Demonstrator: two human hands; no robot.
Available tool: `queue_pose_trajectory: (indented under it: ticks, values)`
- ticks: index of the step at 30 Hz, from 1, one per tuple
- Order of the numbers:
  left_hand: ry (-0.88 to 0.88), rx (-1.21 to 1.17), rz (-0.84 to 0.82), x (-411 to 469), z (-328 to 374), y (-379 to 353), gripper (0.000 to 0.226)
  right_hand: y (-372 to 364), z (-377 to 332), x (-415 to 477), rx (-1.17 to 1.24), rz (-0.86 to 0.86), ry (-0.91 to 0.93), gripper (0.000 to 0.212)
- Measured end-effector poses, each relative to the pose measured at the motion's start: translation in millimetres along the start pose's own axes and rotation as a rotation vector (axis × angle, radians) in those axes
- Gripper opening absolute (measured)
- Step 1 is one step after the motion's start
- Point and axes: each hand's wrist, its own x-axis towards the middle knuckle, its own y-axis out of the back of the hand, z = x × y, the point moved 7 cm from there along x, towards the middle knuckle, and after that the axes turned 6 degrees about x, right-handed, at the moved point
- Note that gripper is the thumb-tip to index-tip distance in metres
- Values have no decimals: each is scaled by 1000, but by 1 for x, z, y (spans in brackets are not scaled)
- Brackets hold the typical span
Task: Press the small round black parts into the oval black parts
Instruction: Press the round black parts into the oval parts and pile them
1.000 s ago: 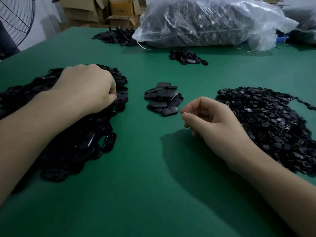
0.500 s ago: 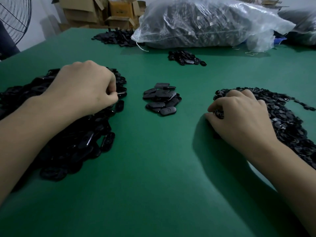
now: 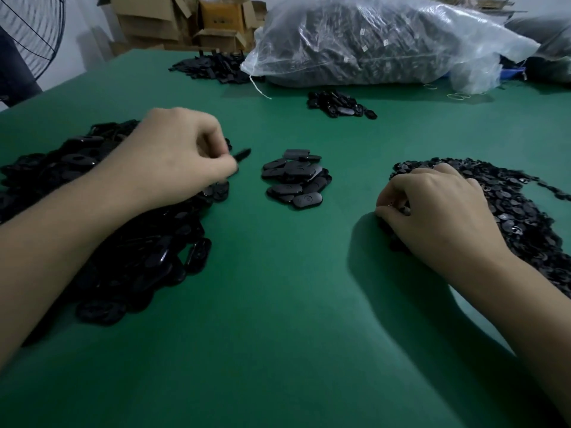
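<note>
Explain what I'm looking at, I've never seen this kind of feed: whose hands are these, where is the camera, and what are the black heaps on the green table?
No machine here: a person works bare-handed, and the single picture comes from a camera on their head, looking down. On the green table, the left hand lies over a heap of black oval plastic parts and pinches one blurred oval part. The right hand rests, curled, on a heap of small round black parts; whether it holds one is unclear. Between them sits a small pile of dark ovals, with a clear plastic bag of dark parts behind.
</note>
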Motion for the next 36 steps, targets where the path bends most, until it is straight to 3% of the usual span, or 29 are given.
queue_pose_trajectory:
  ticks: [4,8,21,26,36]
  values:
    - [149,-699,-257,-29,32,-47,14,-1,-1,1,31,0,17,14]
    - [240,-998,-379,-57,47,-74,6,-2,-1,2,29,-16,37,16]
    - [98,-954,-252,-67,46,-84,12,1,1,2,25,-78,-3,3]
    - [72,-910,-178,-67,45,-82,10,0,-3,0,57,-71,14,11]
    - [35,-944,-70,-63,43,-78,18,-3,-7,1,139,-93,61,6]
